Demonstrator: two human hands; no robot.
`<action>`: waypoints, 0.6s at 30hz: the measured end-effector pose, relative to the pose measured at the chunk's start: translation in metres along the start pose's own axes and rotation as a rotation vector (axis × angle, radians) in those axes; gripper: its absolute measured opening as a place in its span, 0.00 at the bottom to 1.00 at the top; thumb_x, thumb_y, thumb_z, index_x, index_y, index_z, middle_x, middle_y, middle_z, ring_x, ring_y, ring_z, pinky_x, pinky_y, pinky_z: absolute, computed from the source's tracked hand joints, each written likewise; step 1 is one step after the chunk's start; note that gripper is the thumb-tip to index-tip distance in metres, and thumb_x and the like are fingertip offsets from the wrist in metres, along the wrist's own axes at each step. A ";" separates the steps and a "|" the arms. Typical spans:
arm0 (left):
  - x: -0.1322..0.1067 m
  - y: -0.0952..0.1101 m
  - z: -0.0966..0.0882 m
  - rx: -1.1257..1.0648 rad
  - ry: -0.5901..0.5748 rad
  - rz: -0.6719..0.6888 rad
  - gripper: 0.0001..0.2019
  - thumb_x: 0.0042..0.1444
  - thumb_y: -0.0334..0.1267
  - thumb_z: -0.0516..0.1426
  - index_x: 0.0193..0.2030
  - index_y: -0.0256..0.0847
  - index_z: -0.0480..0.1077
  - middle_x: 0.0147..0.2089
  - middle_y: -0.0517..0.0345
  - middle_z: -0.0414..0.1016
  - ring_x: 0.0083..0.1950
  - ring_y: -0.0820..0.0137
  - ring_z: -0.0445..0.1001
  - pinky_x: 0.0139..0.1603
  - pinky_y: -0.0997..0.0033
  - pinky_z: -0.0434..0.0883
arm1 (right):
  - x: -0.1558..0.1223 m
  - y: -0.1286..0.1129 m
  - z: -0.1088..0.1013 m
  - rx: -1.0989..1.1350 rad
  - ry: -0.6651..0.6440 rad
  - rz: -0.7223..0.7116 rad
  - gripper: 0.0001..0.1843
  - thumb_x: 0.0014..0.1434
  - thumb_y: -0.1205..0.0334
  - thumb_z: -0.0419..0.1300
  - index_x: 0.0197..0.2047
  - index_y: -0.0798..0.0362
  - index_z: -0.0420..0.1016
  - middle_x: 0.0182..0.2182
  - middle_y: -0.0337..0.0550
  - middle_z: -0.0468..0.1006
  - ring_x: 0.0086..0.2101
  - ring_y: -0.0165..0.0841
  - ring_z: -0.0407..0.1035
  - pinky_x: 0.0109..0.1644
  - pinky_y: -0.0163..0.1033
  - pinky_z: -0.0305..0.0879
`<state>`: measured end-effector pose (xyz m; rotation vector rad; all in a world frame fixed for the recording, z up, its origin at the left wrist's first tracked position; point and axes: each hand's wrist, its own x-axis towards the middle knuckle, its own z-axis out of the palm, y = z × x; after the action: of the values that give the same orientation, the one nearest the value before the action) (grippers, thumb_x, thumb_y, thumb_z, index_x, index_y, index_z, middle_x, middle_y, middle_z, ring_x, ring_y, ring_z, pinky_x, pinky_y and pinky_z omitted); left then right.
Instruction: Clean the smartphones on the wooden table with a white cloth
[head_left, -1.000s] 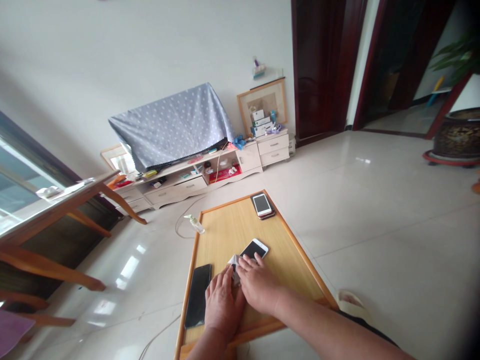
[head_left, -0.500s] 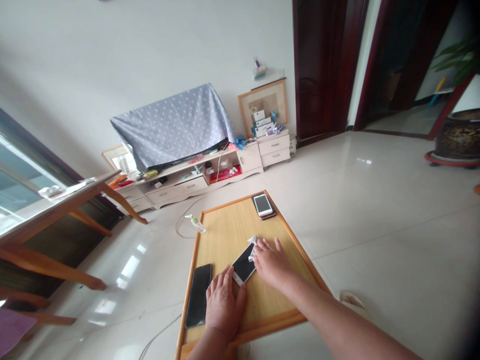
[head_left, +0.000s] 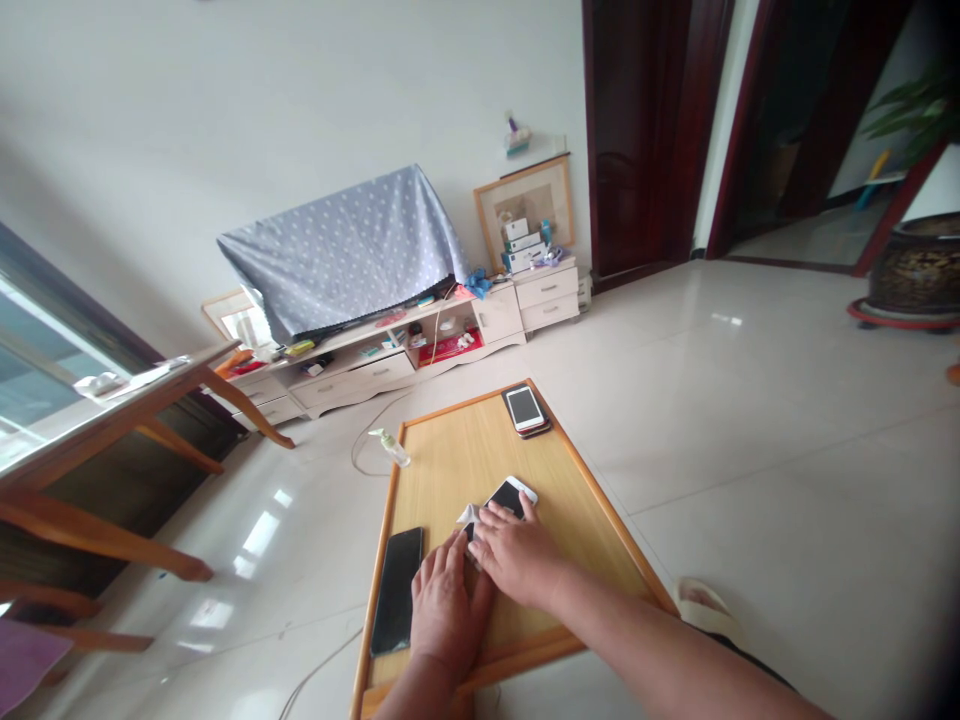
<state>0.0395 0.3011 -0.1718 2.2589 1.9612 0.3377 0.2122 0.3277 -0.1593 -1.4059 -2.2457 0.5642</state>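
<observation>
A white-framed smartphone [head_left: 513, 492] lies face up and slanted on the small wooden table [head_left: 457, 440]. My left hand [head_left: 448, 605] grips its near end, fingers along the left edge and thumb on the other side. Under the fingers of my right hand [head_left: 517, 552] a white tissue [head_left: 468, 513] is pressed to the lower part of the screen. The right hand covers much of the phone's middle, and most of the tissue is hidden. Close to my left hand's outer side rests a larger black phone [head_left: 399, 588].
At the table's far right corner, a white phone [head_left: 523, 407] lies on top of another dark one. A clear pump bottle [head_left: 394, 449] stands by the left edge. Raised wooden edging [head_left: 592, 478] borders the tabletop. Beyond is a low cabinet [head_left: 375, 378] with a cloth-covered object.
My right hand has slid the tissue down the screen toward my left hand, uncovering the phone's far end. The left hand stays in place.
</observation>
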 end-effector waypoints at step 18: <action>0.000 -0.002 0.002 0.000 -0.010 -0.009 0.28 0.62 0.43 0.53 0.69 0.46 0.62 0.70 0.54 0.65 0.70 0.61 0.60 0.70 0.58 0.55 | -0.015 -0.010 0.005 0.032 -0.010 -0.077 0.31 0.74 0.46 0.38 0.69 0.52 0.65 0.68 0.50 0.64 0.69 0.44 0.53 0.73 0.60 0.30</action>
<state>0.0377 0.3014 -0.1739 2.2467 1.9656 0.3247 0.2085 0.3094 -0.1601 -1.2978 -2.2778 0.5798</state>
